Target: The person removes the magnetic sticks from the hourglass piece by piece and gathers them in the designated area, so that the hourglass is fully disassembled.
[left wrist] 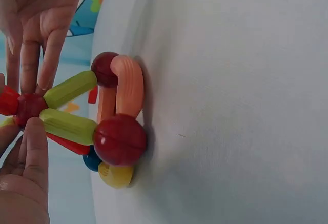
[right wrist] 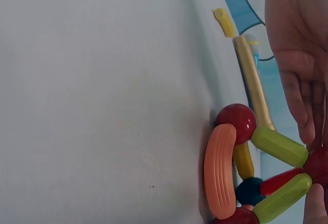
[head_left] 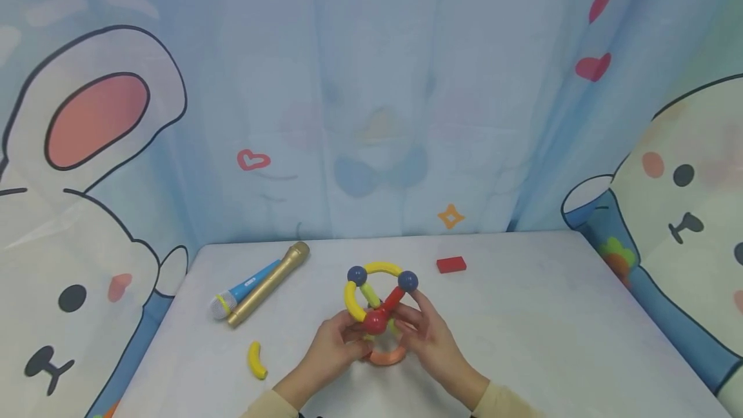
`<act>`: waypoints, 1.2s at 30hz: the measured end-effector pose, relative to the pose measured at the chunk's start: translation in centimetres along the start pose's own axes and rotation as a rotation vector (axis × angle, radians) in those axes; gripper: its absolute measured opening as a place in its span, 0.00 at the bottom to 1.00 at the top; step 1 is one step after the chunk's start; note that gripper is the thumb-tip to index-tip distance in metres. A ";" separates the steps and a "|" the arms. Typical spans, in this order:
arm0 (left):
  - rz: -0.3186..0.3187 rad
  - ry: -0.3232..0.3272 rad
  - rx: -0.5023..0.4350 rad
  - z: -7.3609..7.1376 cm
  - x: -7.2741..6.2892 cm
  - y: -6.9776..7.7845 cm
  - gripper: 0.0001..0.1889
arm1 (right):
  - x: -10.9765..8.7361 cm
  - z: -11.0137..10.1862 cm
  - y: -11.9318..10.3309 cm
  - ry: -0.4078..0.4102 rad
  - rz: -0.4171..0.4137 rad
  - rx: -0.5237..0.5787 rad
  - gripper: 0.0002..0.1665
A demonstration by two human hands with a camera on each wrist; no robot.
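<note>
Both hands hold a toy structure built of balls and rods, like magnetic building sticks, at the middle of the table. Its upper part has yellow curved rods (head_left: pixel 354 302), blue balls (head_left: pixel 408 281) and a front red ball (head_left: pixel 375 322). Below, green rods (left wrist: pixel 72 89) spread from a central red ball (left wrist: pixel 31 108) to a base ring with orange curved rods (right wrist: pixel 220 170). My left hand (head_left: pixel 333 351) grips the structure's waist from the left, thumb in front. From the right, my right hand (head_left: pixel 432 345) grips it, one finger reaching up near a blue ball.
A gold microphone (head_left: pixel 269 284) and a blue microphone (head_left: pixel 246 288) lie side by side at the table's back left. One loose yellow curved rod (head_left: pixel 257 360) is nearer the front left. A red block (head_left: pixel 451 264) lies behind the structure, to the right. A printed curtain (head_left: pixel 377 82) hangs behind the table.
</note>
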State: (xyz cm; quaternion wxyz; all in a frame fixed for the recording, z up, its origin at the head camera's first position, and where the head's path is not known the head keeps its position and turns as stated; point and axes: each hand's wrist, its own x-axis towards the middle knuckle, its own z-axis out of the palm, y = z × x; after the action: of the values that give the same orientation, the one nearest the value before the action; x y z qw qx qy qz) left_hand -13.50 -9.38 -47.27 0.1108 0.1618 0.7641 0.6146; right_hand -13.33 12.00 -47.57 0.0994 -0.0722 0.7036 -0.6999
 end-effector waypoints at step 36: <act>0.298 -0.074 0.524 -4.4 0.7 3.6 0.21 | -1.4 -0.4 -4.9 -0.250 -0.343 -0.536 0.29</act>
State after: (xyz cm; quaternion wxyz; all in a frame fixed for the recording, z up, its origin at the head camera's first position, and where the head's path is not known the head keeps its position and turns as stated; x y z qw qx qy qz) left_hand -15.36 -12.35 -42.74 0.0017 0.3177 0.8598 0.3998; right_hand -12.25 12.64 -42.60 0.0435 -0.2982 0.8225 -0.4823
